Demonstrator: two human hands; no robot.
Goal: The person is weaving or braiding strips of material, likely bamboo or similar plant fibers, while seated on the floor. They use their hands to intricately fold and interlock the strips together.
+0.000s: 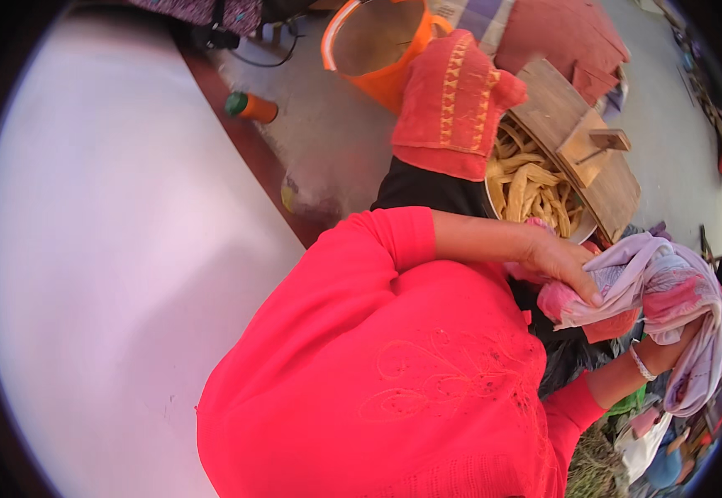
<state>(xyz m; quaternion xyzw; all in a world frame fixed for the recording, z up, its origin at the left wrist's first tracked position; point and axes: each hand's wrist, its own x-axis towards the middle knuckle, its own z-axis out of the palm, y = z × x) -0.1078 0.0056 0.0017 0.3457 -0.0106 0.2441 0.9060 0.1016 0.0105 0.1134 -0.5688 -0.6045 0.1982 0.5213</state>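
A pink and white cloth, twisted into loose folds, stretches between my two hands. My left hand is closed on its near end, thumb and fingers pressing the fabric. Folds of the same cloth cover my right hand, so its fingers are hidden; a bracelet shows at that wrist. Beside my left forearm stands a pale bowl heaped with yellowish-brown twisted strips. Over the bowl's far side lies a wooden board with a raised wooden piece on it.
A red patterned cloth drapes over my dark-clad knee. Beyond it stands an orange bucket. An orange container with a green cap lies on the floor. Dark plastic and mixed clutter are near my right arm.
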